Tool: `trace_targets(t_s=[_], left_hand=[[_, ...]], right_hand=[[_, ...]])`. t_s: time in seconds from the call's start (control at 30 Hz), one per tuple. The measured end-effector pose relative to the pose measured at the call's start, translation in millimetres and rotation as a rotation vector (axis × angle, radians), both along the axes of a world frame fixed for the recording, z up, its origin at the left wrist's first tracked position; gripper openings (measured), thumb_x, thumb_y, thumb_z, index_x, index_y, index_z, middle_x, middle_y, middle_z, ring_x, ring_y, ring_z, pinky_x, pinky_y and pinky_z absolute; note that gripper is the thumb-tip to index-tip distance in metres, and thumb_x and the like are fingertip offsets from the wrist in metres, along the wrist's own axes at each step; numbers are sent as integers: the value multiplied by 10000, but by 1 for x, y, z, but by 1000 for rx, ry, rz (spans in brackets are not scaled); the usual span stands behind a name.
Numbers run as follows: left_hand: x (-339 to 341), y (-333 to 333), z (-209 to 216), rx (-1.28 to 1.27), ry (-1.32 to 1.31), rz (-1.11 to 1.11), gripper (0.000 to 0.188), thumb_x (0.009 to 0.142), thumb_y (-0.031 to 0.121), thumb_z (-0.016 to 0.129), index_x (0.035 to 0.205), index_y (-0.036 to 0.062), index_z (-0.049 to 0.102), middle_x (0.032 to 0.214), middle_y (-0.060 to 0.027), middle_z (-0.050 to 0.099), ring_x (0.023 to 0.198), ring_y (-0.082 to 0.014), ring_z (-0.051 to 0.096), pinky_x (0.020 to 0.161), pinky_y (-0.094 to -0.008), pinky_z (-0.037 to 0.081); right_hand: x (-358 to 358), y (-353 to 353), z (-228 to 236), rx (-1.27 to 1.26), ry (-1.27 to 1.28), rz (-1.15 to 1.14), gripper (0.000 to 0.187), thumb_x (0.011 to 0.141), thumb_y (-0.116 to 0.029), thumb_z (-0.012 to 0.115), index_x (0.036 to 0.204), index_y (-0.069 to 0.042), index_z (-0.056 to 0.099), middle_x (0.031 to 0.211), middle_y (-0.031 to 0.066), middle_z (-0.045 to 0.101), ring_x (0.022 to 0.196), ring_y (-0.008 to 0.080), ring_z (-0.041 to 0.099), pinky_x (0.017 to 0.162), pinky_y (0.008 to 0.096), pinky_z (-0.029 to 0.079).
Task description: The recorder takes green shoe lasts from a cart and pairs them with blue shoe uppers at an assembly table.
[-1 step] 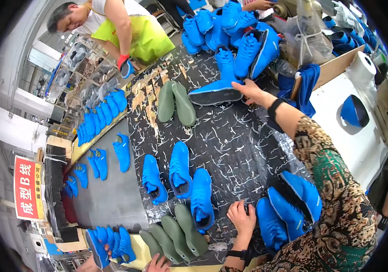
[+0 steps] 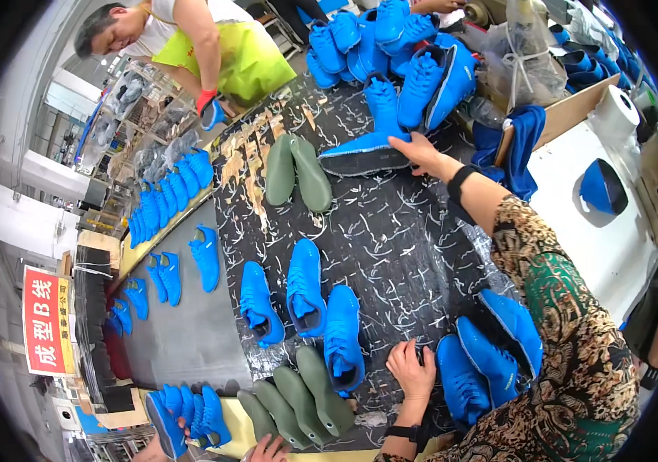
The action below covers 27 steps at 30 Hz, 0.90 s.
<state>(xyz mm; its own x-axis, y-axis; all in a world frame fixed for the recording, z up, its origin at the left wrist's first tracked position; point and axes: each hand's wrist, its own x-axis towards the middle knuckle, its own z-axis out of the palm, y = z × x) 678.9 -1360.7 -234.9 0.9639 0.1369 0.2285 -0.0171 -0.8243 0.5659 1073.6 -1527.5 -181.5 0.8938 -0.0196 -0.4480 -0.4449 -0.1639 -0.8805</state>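
Observation:
My right hand [image 2: 426, 152] grips the heel end of a blue shoe [image 2: 365, 145], its thumb on the upper. The shoe lies tipped on its side with its black underside showing. My left hand [image 2: 412, 371] rests on the table with fingers spread, holding nothing. Beside it lean several blue shoes [image 2: 464, 377], close to my patterned sleeve. Across from that hand stand blue shoes [image 2: 305, 285] in a loose group. Green shoe lasts [image 2: 314, 393] lie in a row below them. Another pair of green lasts [image 2: 280, 171] sits left of the gripped shoe.
A heap of blue shoes [image 2: 371, 50] covers the table's far end. More shoes line the dark belt [image 2: 190, 331] at left. A co-worker's hand [image 2: 270, 448] reaches in at the bottom; another person [image 2: 229, 61] works at upper left. A white paper roll [image 2: 616, 110] stands right.

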Motion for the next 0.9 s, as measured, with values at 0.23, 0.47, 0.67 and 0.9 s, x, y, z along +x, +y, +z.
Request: trace_targets(t_s=[0.23, 0.47, 0.67, 0.9], left_hand=[[6, 3, 0, -24, -12, -15, 304, 723, 141, 637, 991, 7, 583, 1000, -131, 501, 987, -313, 466, 862, -428, 344], [6, 2, 0, -24, 2, -15, 298, 713, 129, 643, 979, 6, 588, 1009, -127, 506, 994, -311, 465, 862, -422, 340], [7, -5, 2, -43, -7, -15, 310, 697, 90, 646, 991, 13, 583, 995, -124, 514, 973, -313, 476, 855, -423, 341], [3, 5, 4, -3, 9, 19, 330, 675, 86, 648, 990, 11, 582, 985, -142, 513, 955, -325, 476, 848, -426, 347]], right_hand=[[-21, 17, -16, -185, -559, -152, 916, 658, -295, 770, 1331, 9, 227, 1257, 258, 377, 1130, 348, 456, 919, 402, 417], [-53, 66, -18, -668, -822, -102, 734, 618, -76, 751, 1223, -20, 339, 1160, 242, 386, 1098, 417, 410, 915, 435, 401], [1, 147, -25, -485, -584, 274, 649, 694, -20, 641, 1256, 4, 316, 1229, 279, 356, 1107, 474, 420, 946, 453, 391], [23, 73, -3, -857, -591, 59, 342, 754, -114, 614, 1017, 3, 430, 967, 205, 554, 879, 347, 590, 708, 439, 494]])
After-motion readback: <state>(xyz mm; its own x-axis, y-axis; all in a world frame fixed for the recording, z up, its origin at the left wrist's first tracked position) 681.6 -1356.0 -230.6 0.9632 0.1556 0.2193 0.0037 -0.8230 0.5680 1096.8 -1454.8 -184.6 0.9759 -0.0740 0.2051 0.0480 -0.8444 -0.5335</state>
